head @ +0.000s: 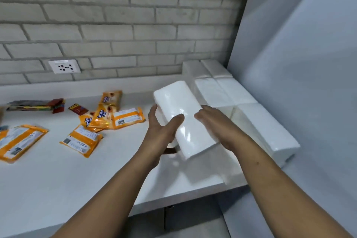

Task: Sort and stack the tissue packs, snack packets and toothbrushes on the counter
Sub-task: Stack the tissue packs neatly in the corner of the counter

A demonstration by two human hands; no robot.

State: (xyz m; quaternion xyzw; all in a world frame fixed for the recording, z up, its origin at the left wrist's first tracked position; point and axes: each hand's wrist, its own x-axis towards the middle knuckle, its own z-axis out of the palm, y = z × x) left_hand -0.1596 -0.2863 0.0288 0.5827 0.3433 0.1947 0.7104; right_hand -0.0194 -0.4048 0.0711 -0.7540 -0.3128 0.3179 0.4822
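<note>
Pinching tissue pack [190,121] in left grip [162,128], right grip [219,124] apparently spread flat against it

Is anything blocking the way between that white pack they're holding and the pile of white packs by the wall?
Nothing visible does. The held tissue pack, between the left hand and right hand, sits beside the stacked tissue packs; the orange packets lie off to the left.
</note>
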